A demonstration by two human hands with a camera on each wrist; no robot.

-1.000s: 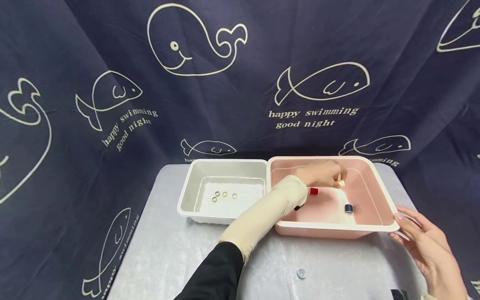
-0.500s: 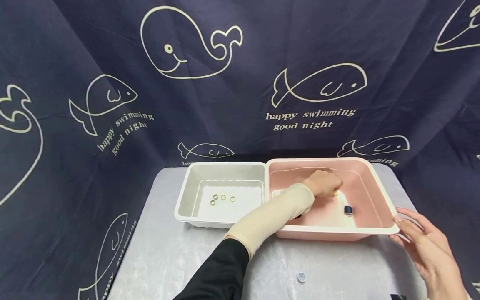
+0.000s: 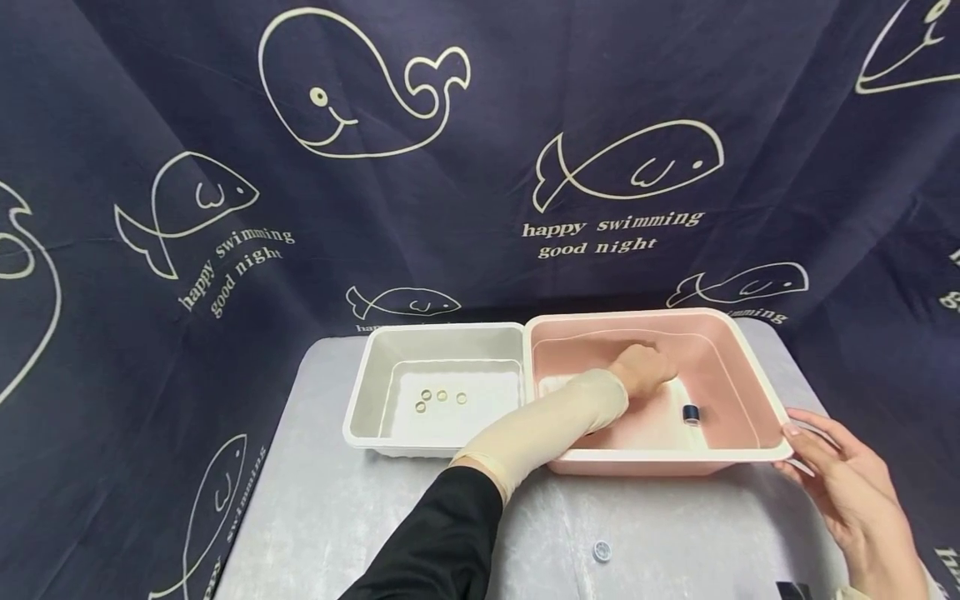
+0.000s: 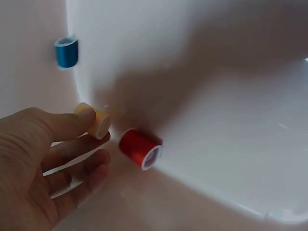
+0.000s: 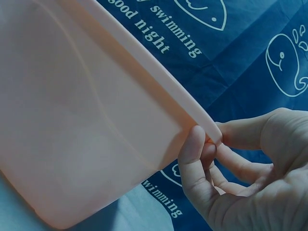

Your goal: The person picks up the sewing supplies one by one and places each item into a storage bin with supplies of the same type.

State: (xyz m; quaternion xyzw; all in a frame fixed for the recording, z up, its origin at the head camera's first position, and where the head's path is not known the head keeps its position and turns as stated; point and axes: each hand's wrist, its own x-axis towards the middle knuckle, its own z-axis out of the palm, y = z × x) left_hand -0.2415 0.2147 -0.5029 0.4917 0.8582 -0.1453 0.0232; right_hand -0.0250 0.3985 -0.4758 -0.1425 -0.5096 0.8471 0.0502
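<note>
My left hand reaches into the pink bin. In the left wrist view, this hand pinches a yellow thread spool between thumb and forefinger, the other fingers loosely bent. A red thread spool lies right beside its fingertips, and a blue spool is farther off. In the head view, a dark blue spool rests on the bin floor, while the hand and arm hide the yellow and red ones. My right hand grips the bin's near right corner by the rim.
To the left, against the pink bin, stands a white bin with several small rings in it. A small clear round piece lies on the grey table in front. Dark fish-print cloth hangs behind.
My left hand has gone lower into the pink bin and slightly left with the yellow spool. The red spool has become hidden behind the arm. My right hand keeps its grip on the rim.
</note>
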